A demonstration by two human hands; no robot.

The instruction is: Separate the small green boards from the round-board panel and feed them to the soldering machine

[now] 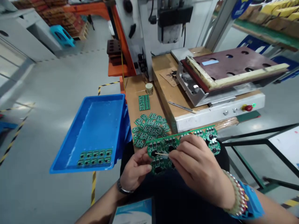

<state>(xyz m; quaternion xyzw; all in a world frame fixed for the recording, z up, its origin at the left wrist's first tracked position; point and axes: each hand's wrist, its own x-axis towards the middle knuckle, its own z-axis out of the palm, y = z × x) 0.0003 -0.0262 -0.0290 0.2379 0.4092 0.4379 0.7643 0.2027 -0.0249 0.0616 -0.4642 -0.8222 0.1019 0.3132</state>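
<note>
Green panel (167,142) behind curled right hand (198,168)

The left hand (134,171) holds a long green circuit-board panel (163,143), the right hand (201,168) pinches a thin pale stick (161,154) over it, small green circuit boards (149,126) lie heaped just beyond the left fingers (143,169), and a rectangular blue plastic tray (93,124) sits to their left.

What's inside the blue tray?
The blue tray holds a green circuit-board panel, two rows of five units, lying near its closest edge. Whatever is directly under that panel is covered, so I can't tell if another lies beneath.
</note>
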